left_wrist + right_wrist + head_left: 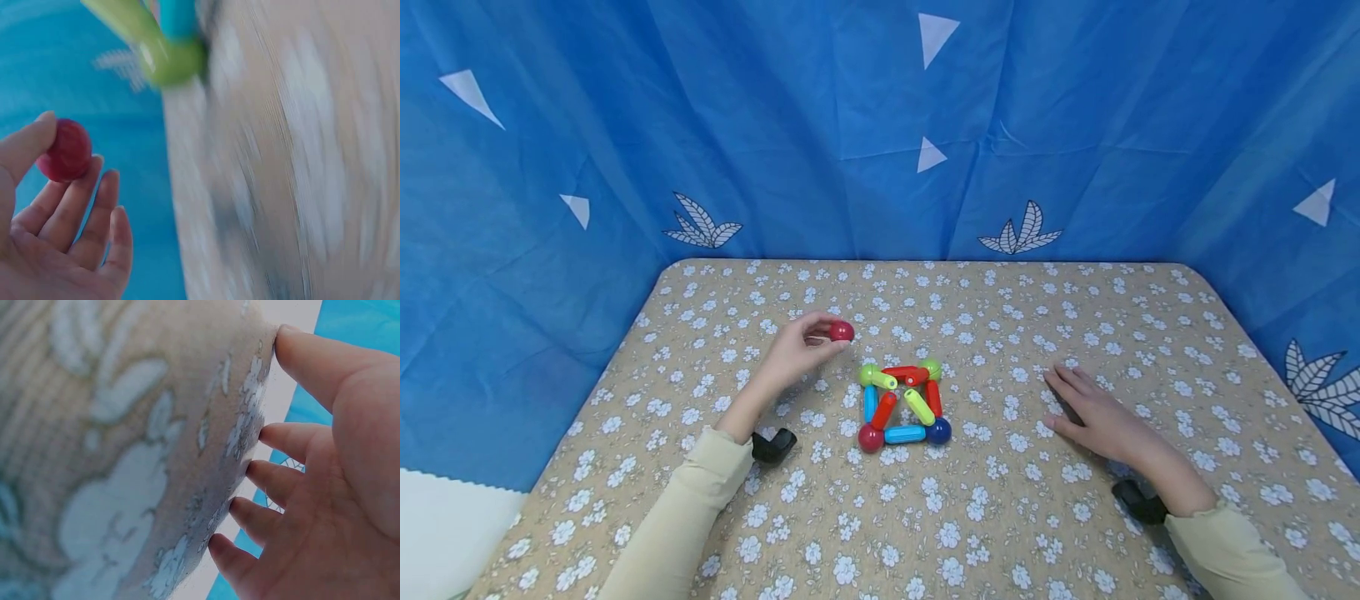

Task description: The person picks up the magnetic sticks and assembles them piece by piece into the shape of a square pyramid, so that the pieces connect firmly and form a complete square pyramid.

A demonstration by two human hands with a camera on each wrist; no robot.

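Observation:
My left hand (797, 348) pinches a red ball (842, 332) between thumb and fingers, behind and left of a small frame of rods and balls. In the left wrist view the red ball (65, 151) sits at the thumb tip and forefinger. The frame has a blue rod (905, 434) in front, red rods (898, 372) at the back, and corner balls: a red one (871, 438), a dark blue one (938, 431) and two green ones (930, 369). Shorter-looking rods lean inward from the corners. My right hand (1093, 417) rests fingertips on the cloth, holding nothing.
A beige flowered cloth (1000, 517) covers the table. Blue curtains (880, 125) with white triangles and leaf prints hang behind it and at both sides. Black wrist straps (772, 447) sit on both wrists.

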